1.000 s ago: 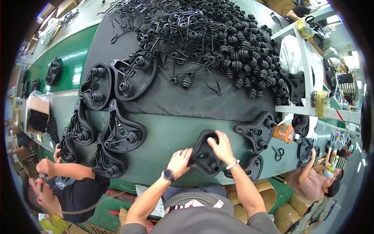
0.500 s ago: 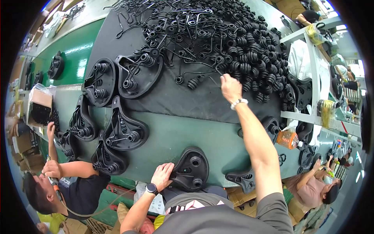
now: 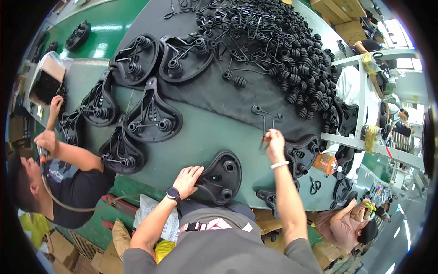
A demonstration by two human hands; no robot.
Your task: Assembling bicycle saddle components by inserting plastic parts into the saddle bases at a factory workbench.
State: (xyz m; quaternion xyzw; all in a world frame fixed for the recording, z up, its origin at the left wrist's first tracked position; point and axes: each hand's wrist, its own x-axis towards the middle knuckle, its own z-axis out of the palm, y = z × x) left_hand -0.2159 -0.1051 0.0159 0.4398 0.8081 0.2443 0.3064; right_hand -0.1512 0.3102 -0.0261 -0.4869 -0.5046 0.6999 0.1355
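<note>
Green work surface [image 3: 196, 130] stretches beyond the fingers, with a black sheet [image 3: 242, 98] laid across its far part; on that sheet, ahead of the right fingers, lie a heap of coiled black springs [image 3: 301, 68] and a tangle of bent rods [image 3: 246, 27]. Judging by the saddle shells [image 3: 175, 126] past the left fingers, which already carry rods, the step in hand looks like bringing a wire frame [image 3: 264, 119] to the next shell. That would call for lowering it over the two round mounts and seating its ends. The left hand [image 3: 188, 181] grips the narrow end of a saddle shell [image 3: 235, 180], which lies just right of those fingers: matte black, rounded, hollow side up, slotted in the middle. The right hand [image 3: 275, 145] pinches the thin, dark, looped frame, partly blurred, apart from the shell.
</note>
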